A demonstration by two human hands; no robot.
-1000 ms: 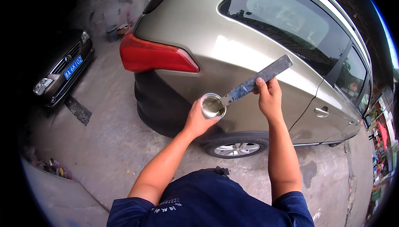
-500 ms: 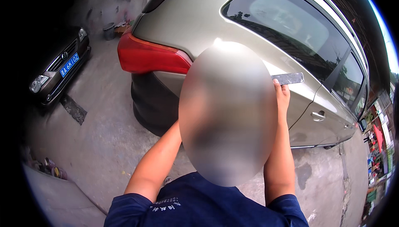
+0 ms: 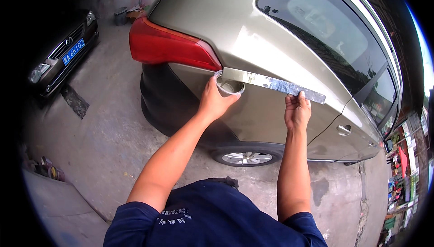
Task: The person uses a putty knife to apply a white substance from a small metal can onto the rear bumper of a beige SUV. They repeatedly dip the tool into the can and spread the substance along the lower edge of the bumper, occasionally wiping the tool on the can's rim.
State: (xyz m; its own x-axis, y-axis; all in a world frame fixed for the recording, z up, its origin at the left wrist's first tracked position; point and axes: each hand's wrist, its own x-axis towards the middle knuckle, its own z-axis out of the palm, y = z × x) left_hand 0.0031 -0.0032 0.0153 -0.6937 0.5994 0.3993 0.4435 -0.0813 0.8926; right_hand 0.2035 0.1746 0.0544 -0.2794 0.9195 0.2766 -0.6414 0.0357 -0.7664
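T-shirt (image 3: 226,220), one: navy blue, plain cloth, short sleeves. Left sleeve (image 3: 131,222) and right sleeve (image 3: 304,228): same navy, loose cut, each ending on the upper arm. Print (image 3: 175,218): white, on the wearer's left front, larger characters plus smaller lines; I log it as upside down from my remote seat. Dark bunched patch (image 3: 229,182): at the shirt's far edge, cloth or fastening, I cannot tell which. Left hand (image 3: 215,103) and right hand (image 3: 297,112): bare; forearms uncovered.
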